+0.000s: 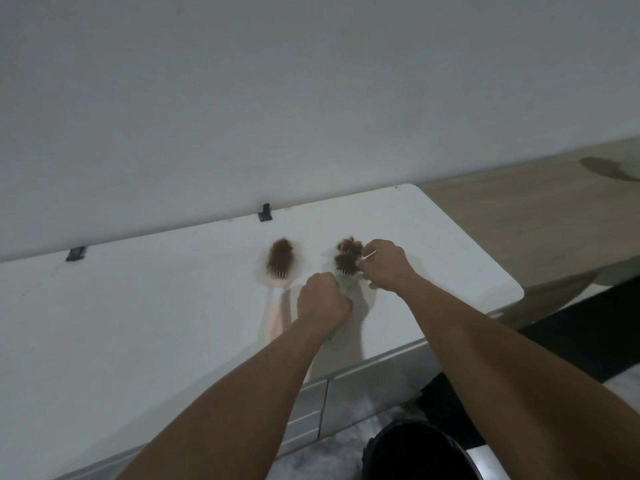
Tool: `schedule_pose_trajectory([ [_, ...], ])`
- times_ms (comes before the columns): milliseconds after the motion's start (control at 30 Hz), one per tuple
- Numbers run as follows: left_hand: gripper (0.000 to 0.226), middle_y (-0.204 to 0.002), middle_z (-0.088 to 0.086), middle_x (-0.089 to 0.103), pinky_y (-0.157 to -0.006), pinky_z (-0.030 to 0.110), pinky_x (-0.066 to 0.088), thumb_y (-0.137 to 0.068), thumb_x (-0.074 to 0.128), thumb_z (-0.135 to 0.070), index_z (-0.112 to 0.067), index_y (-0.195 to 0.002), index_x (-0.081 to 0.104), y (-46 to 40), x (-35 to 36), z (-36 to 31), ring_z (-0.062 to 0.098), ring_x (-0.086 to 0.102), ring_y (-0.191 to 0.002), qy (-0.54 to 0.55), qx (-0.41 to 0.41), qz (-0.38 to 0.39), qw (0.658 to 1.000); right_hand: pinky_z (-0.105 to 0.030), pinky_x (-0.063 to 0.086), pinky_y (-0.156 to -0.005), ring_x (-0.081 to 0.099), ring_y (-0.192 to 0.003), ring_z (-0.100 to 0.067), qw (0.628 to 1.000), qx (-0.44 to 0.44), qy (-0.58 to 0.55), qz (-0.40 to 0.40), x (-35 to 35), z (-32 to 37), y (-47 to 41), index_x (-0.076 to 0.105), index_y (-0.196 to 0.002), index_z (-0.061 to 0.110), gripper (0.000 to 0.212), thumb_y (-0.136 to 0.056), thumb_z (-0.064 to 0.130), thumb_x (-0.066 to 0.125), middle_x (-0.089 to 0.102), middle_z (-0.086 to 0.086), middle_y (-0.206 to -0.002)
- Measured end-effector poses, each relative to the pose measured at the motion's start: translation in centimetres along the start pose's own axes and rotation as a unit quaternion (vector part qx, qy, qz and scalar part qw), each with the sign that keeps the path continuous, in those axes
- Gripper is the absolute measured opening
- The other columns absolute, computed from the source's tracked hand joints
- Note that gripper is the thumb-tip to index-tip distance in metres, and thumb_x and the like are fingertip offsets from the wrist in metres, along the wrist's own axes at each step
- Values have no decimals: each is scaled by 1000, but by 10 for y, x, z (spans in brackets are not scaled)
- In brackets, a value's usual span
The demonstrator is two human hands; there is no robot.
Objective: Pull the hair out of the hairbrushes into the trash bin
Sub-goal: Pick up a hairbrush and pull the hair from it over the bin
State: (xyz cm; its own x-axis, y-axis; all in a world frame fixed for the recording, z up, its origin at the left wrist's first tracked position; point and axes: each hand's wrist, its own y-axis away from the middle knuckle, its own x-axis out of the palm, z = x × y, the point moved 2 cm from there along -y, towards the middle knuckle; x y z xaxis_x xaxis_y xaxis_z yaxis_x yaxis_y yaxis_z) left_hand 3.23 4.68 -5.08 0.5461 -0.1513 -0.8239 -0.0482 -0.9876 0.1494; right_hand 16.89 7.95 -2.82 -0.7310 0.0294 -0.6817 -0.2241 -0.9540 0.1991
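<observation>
table (138, 323): two hairbrushes near wall | left brush (280, 259) | right brush (347, 258) | bin (415, 452) below

White countertop (138, 323) abuts a plain grey-white wall (277, 98); two black clips (265, 213) at its rear edge. Wood-tone floor (519, 220) right. Lighting dim.

white table (138, 323) bears a hair-filled pink brush (280, 261).
</observation>
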Motion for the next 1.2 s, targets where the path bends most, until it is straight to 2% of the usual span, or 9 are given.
schedule_pose_trajectory([
  [133,17,-94,13,67,-62,30,44,-75,65,-15,-5,-88,62,5,8,-1,31,66,-89,45,-10,-43,998,-46,61,-77,73,-80,-39,998,-12,-55,-25,3,-4,8,66,-97,6,12,-85,7,67,63,-5,-89],
  [300,18,-61,6,49,-47,32,35,-74,65,-11,-9,-62,52,17,14,-7,31,58,-71,137,34,-80,987,-47,62,-68,68,-67,-33,966,5,-247,-79,0,-32,19,59,-74,8,20,-78,-8,70,62,-22,-100],
  [500,22,-82,16,69,-59,43,62,-63,65,5,-10,-79,60,47,32,-21,34,71,-70,264,87,-55,959,-33,60,-64,65,-70,-25,905,13,-401,-143,-21,-66,66,57,-75,4,22,-76,-11,73,64,-23,-96],
  [600,23,-81,10,69,-61,43,62,-58,67,-5,-14,-77,56,77,45,-24,33,72,-67,296,115,-54,947,-32,61,-69,66,-67,-22,892,6,-417,-177,-28,-86,106,64,-69,-1,16,-73,-10,76,69,-21,-88],
  [700,19,-76,10,67,-51,34,56,-66,68,-17,-10,-78,55,122,57,-23,29,67,-55,344,125,-39,930,-25,61,-60,65,-71,-25,883,-18,-424,-198,-26,-102,154,64,-66,-4,16,-74,-15,72,65,-16,-75],
  [800,11,-77,18,69,-49,32,53,-77,62,-9,0,-83,63,164,69,-16,32,68,-54,356,141,-17,924,-39,60,-78,63,-82,-34,893,-25,-388,-225,-20,-118,199,66,-80,-13,12,-74,-24,66,62,-15,-73],
  [867,9,-73,17,68,-51,32,52,-79,61,-7,-6,-71,65,190,77,-8,29,63,-53,354,164,7,921,-42,58,-84,64,-84,-36,903,-23,-354,-242,-15,-131,225,68,-81,-12,16,-72,-25,67,63,-16,-74],
  [1000,18,-67,10,62,-50,30,47,-83,62,-6,-16,-68,64,230,100,13,25,58,-55,338,195,46,920,-28,62,-65,65,-74,-26,907,-10,-334,-254,2,-159,271,65,-67,1,21,-75,-18,70,64,-15,-76],
  [1200,3,-65,9,63,-48,29,48,-81,66,-10,-10,-78,67,254,144,49,22,61,-52,301,182,82,933,-21,58,-50,65,-76,-20,904,44,-360,-225,42,-214,305,66,-81,3,15,-80,-11,69,65,-14,-82],
])
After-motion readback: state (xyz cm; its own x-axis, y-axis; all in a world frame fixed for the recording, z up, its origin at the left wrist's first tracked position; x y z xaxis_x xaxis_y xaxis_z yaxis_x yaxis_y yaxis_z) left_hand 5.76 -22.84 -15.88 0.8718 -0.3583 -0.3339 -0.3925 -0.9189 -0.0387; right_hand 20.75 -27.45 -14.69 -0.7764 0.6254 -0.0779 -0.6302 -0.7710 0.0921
